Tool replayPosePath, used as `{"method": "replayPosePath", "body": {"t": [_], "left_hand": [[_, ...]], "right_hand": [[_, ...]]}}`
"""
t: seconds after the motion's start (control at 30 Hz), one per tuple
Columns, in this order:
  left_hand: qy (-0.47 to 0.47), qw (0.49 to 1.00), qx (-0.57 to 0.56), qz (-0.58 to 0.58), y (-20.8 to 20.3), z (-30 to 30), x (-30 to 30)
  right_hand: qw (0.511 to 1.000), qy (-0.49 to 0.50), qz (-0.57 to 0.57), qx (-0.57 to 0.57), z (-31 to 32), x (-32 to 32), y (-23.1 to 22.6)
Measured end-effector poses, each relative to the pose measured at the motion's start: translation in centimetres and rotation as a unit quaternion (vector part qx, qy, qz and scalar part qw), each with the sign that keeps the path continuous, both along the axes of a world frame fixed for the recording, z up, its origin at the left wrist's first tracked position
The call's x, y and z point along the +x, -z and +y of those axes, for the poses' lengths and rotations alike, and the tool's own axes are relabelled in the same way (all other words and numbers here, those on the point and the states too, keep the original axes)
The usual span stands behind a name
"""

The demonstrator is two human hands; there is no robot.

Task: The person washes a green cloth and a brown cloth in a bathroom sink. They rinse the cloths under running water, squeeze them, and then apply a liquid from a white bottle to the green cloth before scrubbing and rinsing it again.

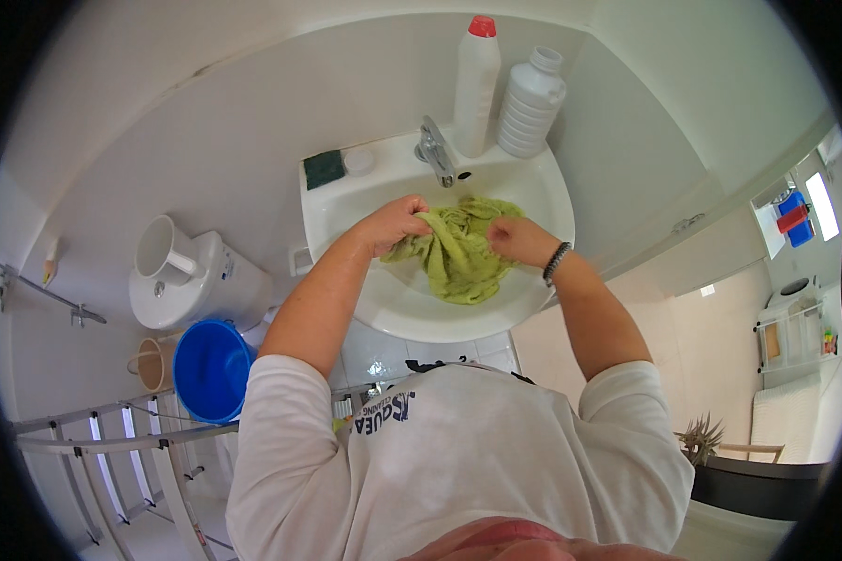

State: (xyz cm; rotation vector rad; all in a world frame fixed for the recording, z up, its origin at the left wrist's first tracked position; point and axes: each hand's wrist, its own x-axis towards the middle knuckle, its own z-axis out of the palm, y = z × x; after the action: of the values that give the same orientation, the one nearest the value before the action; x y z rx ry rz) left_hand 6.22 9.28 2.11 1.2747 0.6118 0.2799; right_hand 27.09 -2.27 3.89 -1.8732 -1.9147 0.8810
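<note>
A crumpled lime-green cloth (463,262) lies bunched in the white washbasin (388,304), under the chrome tap (435,154). My left hand (393,227) is closed on the cloth's upper left part, pulling a fold up toward the tap side. At the cloth's right side, my right hand (522,240) is closed with its fingers bunched against the fabric; its fingertips are partly hidden. A dark beaded bracelet (557,264) circles my right wrist. No water is plainly visible running from the tap.
Behind the tap stand a white bottle with a red cap (477,89) and an uncapped white ribbed bottle (531,103). A dark green scouring pad (324,169) sits on the basin's left corner. At left are a white jug (166,251), a blue bucket (213,372) and a metal ladder (94,477).
</note>
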Motion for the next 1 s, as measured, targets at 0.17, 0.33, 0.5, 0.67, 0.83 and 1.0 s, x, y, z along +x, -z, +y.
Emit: {"method": "replayPosePath", "body": {"t": [0.17,0.33,0.5,0.67,0.83,1.0], "left_hand": [[0.083,0.996,-0.024,-0.037,-3.1,-0.7,0.8],[0.103,0.987,0.122,-0.026,-5.7,-1.0,-0.3],[0.125,0.898,0.345,0.241,-5.8,-0.8,-0.7],[0.036,0.946,0.263,0.185,-3.8,0.6,-1.4],[-0.143,0.972,-0.113,-0.149,-2.8,0.0,-2.2],[-0.282,0.851,-0.386,-0.218,0.5,-2.0,0.6]], "right_hand": [[0.966,0.031,0.245,0.079,3.7,-3.2,3.1],[0.963,-0.007,0.268,-0.009,3.6,-3.5,-1.2],[0.959,0.013,0.278,0.058,2.7,-3.0,-6.4],[0.933,0.058,0.318,0.156,2.8,-1.4,-8.4],[0.989,-0.015,-0.111,0.099,1.2,-0.4,-5.8],[0.955,0.062,0.289,0.0,2.1,6.4,0.8]]}}
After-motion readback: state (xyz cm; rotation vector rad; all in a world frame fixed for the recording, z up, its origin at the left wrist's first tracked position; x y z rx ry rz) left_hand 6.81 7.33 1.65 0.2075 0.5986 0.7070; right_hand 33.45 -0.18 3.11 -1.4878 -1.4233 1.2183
